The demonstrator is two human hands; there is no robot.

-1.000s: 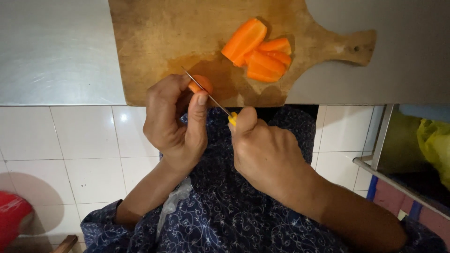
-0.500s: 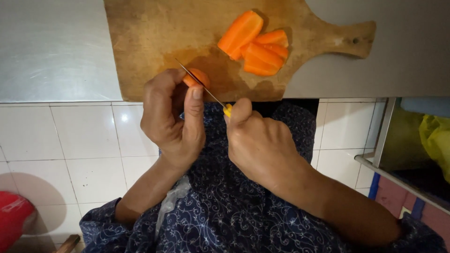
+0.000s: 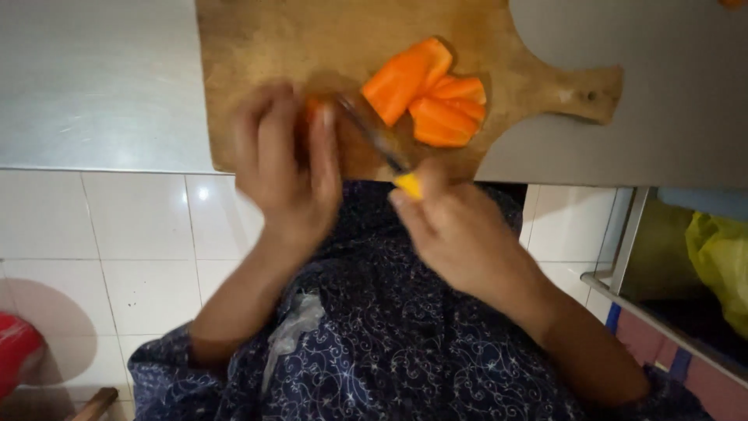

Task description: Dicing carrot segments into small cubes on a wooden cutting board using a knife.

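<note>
My left hand grips a small orange carrot piece above the near edge of a wooden cutting board. My right hand is closed around a knife with a yellow handle; its thin blade slants up to the left toward the carrot piece. Both hands are motion-blurred. A pile of cut carrot slices lies on the board just right of the blade.
The board rests on a grey metal counter, its handle pointing right. White tiles front the counter below. A red object sits at the lower left. A yellow bag lies in an open compartment at the right.
Both hands have shifted slightly and the view has tilted; the knife blade stays against the carrot piece in my left hand. The slice pile has not moved.
</note>
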